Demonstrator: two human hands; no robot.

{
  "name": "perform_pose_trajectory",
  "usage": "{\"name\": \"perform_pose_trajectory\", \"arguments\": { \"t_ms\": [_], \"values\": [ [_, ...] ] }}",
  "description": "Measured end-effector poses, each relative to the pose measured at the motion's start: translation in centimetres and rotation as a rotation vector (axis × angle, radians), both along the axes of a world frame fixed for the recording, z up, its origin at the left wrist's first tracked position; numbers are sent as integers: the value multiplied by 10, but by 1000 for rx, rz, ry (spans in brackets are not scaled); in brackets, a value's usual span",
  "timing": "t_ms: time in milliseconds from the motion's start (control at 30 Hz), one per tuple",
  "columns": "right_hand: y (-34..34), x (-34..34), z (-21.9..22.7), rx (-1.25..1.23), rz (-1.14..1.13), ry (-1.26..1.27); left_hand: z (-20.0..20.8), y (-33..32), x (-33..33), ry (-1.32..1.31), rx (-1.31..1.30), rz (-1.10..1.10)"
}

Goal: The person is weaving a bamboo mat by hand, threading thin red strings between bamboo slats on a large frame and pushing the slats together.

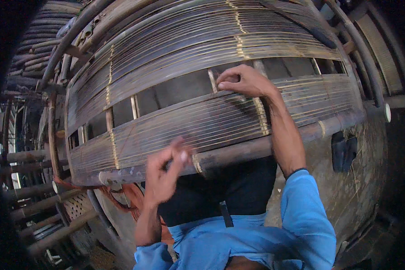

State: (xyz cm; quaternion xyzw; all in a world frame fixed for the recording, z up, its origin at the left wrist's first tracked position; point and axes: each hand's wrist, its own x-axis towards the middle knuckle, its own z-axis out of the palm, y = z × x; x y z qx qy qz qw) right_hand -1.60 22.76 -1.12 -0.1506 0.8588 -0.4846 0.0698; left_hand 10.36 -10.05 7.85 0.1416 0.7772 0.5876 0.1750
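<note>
Strands (166, 130) lie across the frame (238, 155) before the person (238, 245), with stacked poles (42, 42) beyond it at far left.

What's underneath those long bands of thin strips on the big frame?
Through the gap between the bands, light wooden-looking slats and a grey surface show. The right hand blocks part of it; what lies directly under the bands is covered.

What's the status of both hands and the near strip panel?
Right hand curled at far edge of strip panel, grip unclear. Left hand blurred near front pole. Right forearm across strip panel.
</note>
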Motion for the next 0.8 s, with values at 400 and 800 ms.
{"name": "perform_pose_trajectory", "arguments": {
  "t_ms": [400, 800],
  "values": [
    [2, 6, 8, 385, -205, -291, 63, -63, 105, 139, 33, -92],
    [-9, 18, 9, 375, -366, -278, 78, -121, 128, 175, 161, 59]
  ]
}}
